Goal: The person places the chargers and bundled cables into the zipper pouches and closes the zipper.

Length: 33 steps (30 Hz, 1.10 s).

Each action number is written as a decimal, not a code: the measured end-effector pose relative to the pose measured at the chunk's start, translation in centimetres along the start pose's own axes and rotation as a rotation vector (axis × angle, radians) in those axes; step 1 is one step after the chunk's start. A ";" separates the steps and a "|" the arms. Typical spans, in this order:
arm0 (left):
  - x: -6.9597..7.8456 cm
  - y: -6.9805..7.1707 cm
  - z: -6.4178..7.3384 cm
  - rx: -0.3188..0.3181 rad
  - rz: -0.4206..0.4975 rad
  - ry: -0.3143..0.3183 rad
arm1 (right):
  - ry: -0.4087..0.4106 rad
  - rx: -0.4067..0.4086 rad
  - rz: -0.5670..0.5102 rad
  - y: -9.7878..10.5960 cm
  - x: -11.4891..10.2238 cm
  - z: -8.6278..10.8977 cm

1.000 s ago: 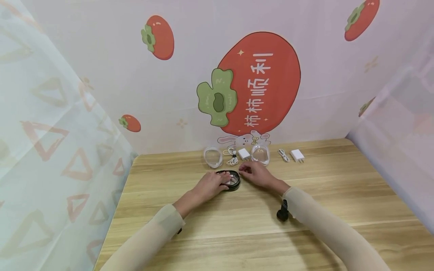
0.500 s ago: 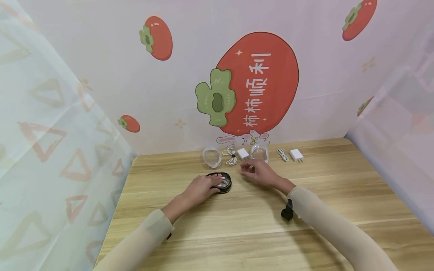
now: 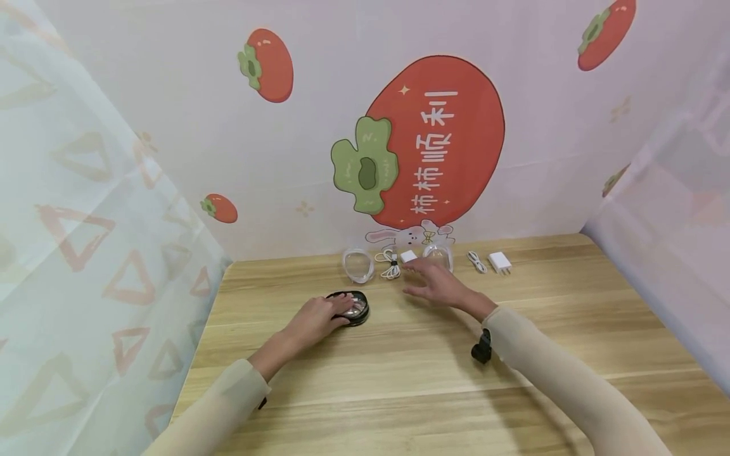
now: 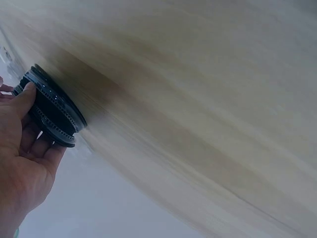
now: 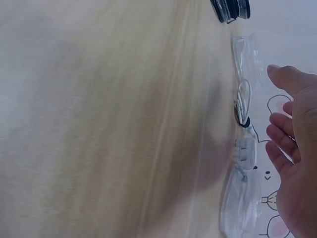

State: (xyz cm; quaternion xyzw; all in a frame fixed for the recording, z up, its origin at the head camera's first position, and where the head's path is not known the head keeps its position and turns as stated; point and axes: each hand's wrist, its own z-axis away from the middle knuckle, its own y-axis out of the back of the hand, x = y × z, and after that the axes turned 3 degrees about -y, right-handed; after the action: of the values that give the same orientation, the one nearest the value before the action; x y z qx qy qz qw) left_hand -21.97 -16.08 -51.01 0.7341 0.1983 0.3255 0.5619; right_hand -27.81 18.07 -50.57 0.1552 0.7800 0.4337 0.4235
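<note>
My left hand [image 3: 310,323] holds a small round black zip case [image 3: 360,306] with a clear top at the middle of the table. Fingers lie over its top and the thumb is at its near side; rows of zipper teeth run along the case's side [image 4: 62,106] in the left wrist view. To the right, my right hand [image 3: 441,285] hovers with fingers spread and nothing in it. It is nearest a white plug charger [image 3: 408,256], a white cable [image 3: 391,270] tied with a black band, and a clear round pouch [image 3: 448,259], which it partly hides.
Another clear round pouch [image 3: 358,278] lies left of the tied cable. Farther right are a second white cable [image 3: 478,262] and a second white charger [image 3: 500,262]. These stand in a row along the back of the wooden table [image 3: 388,386], against a printed cloth wall [image 3: 308,145].
My left hand has carried the black case leftward, away from the right hand. The right hand's fingers have spread and moved slightly farther back toward the row.
</note>
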 end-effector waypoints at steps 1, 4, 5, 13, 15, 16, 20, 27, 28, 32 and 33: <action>-0.2 0.1 0.1 0.003 -0.002 0.001 | 0.005 0.002 0.016 0.1 0.0 -0.1; -0.8 0.4 0.5 0.014 -0.013 0.004 | -0.006 0.002 0.031 0.2 0.0 -0.4; -1.0 0.5 0.7 0.022 -0.014 0.004 | -0.013 0.001 0.033 0.2 0.0 -0.6; -2.9 1.2 1.8 0.066 -0.036 0.030 | -0.064 -0.023 0.056 0.5 0.3 -1.9; -3.4 1.3 1.9 0.069 -0.043 0.030 | -0.081 -0.027 0.063 0.5 0.4 -2.2; -3.7 1.4 1.9 0.071 -0.047 0.030 | -0.090 -0.032 0.066 0.6 0.4 -2.3; -4.9 1.9 2.2 0.079 -0.049 0.043 | -0.123 -0.054 0.092 0.5 0.4 -2.9; -6.5 2.3 2.5 0.092 -0.038 0.074 | -0.113 -0.074 0.145 0.3 0.7 -4.0; -6.6 2.3 2.5 0.090 -0.036 0.075 | -0.115 -0.079 0.153 0.3 0.7 -4.1; -7.3 2.5 2.6 0.094 -0.058 0.078 | -0.136 -0.099 0.180 0.2 0.9 -4.5; -7.5 2.6 2.6 0.095 -0.062 0.081 | -0.142 -0.103 0.179 0.2 0.8 -4.6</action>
State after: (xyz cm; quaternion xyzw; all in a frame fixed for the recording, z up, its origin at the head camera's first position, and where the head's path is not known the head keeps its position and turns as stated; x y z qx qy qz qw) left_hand -25.69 -23.58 -50.88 0.7398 0.2587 0.3277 0.5276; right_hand -32.03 16.18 -49.62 0.2329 0.7077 0.4971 0.4448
